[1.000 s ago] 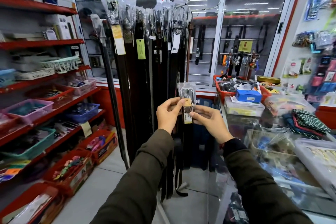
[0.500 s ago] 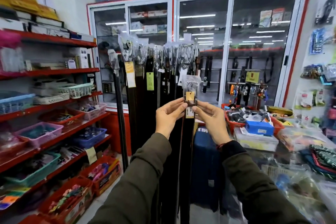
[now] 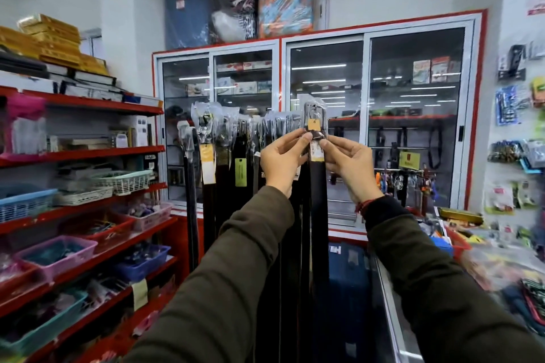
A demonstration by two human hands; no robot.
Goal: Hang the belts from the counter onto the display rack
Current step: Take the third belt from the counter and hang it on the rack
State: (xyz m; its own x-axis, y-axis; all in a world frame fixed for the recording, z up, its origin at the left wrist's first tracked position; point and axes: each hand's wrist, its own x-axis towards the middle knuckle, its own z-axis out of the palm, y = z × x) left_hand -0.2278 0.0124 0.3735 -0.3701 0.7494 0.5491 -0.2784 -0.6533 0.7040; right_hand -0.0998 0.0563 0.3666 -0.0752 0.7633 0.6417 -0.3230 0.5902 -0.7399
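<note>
Two hands meet at the centre of the view, both pinched on one dark belt point(image 3: 318, 215) just under its buckle point(image 3: 315, 115). The left hand point(image 3: 281, 160) closes thumb and forefinger on the strap's left edge, its other fingers curled loosely; the right hand point(image 3: 351, 166) grips the right edge the same way, so neither is open. The buckle, wrapped in clear plastic with a tan tag point(image 3: 313, 125) over it, stands upright at 12 o'clock from the hands, higher than the tops of the hanging belts point(image 3: 233, 156) on the display rack point(image 3: 250, 121), which run from 9 to 10 o'clock of the hands. The held strap drops straight down between the two sleeves, close beside the rightmost hung belts; whether it touches them cannot be told. Whether the buckle is already on a rack hook cannot be told either. At 3 o'clock of the held belt there is open room in front of the glass cabinet point(image 3: 413, 127), down to the counter point(image 3: 392, 303) edge at 5 o'clock, which runs beside the right sleeve. Red shelves point(image 3: 88, 153) with baskets fill the 8 to 10 o'clock side, their front edges well apart from the left sleeve, with a strip of free space between them and the rack.
</note>
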